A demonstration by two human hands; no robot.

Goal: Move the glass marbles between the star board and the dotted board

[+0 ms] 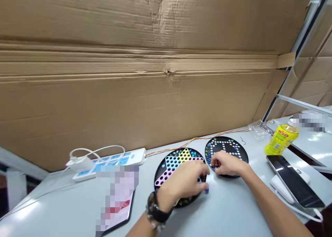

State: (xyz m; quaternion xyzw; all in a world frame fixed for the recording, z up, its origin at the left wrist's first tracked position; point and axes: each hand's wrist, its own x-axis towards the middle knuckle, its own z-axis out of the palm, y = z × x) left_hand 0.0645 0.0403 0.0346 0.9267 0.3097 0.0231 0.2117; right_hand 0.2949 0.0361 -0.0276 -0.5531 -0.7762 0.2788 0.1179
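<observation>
1. Centrally, two round black boards are laid on a pale tabletop (228,209), just beside each other. A star-patterned Chinese checkers board (171,162) in pink, blue and yellow lies on the left, and a second board (225,145), marked with white rings, lies on the right, with blue and green marbles (208,150) seen along its left edge.
2. The left hand (180,185) is held over the near part of the star-patterned board, hiding much of it. Its fingers (201,171) are curled downward and drawn together, and a blue marble (206,191) is pinched at the fingertips, just past the board's rim.
3. The right hand (227,163) is placed over the near edge of the ringed board. Its fingers (218,162) are bunched together and pointed left, close to the left hand. Whether anything is held by them cannot be told.
4. A black wristwatch (155,206) is worn on the left wrist.
5. Farther left, a white power strip (109,162) is set along the far edge, with a white cable (95,150) looped over it and a multicoloured wire (197,138) trailing right behind the boards.
6. On the right, a yellow bottle (281,139) stands upright beyond a dark tablet (294,181). A blurred booklet (116,195) lies near left. Behind everything, a large cardboard sheet (155,74) is propped.
</observation>
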